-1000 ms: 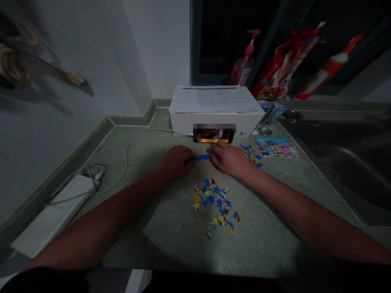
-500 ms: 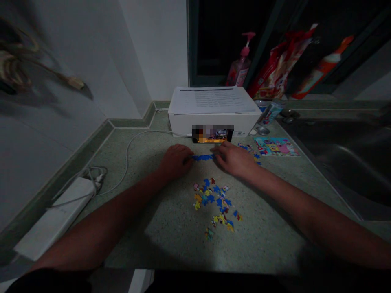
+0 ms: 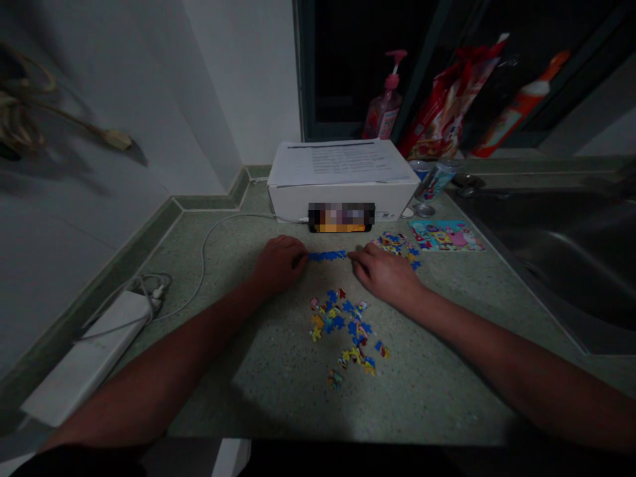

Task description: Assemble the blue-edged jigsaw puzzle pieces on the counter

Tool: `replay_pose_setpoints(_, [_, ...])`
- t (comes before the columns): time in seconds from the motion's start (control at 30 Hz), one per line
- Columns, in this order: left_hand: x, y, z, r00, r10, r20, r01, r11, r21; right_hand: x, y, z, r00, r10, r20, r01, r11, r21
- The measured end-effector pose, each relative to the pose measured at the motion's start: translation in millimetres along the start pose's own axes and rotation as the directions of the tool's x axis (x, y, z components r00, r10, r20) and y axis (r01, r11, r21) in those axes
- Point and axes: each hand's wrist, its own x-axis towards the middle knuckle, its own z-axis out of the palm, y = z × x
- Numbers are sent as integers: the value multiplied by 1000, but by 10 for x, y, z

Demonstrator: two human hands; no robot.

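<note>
Your blue strip of puzzle pieces (image 3: 326, 256) lies on the counter (image 3: 422, 391) between your left hand (image 3: 282, 262) and right hand (image 3: 386, 270); it looks joined, so one row seems done; the scattered pieces (image 3: 338, 322) nearer you and the pile (image 3: 396, 242) beyond your right hand seem left to fit; your fingers curl by the strip's ends, whether pinching I cannot tell.

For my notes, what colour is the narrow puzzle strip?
In the head view, the narrow puzzle strip is mostly blue.
</note>
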Motion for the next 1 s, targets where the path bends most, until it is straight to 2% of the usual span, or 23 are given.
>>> replay_pose_setpoints(0.6, [0, -17, 23, 999, 26, 21, -26, 1000, -15, -3, -5, 77, 998, -32, -52, 33, 999, 22])
replay_pose_setpoints(0.83, [6, 8, -14, 1000, -1, 21, 2, 1000, -21, -24, -2, 90, 997, -19, -79, 21, 1000, 18])
replay_pose_setpoints(1.0, [9, -3, 1, 999, 10, 31, -9, 1000, -27, -30, -13, 47, 999, -14, -44, 15, 1000, 8])
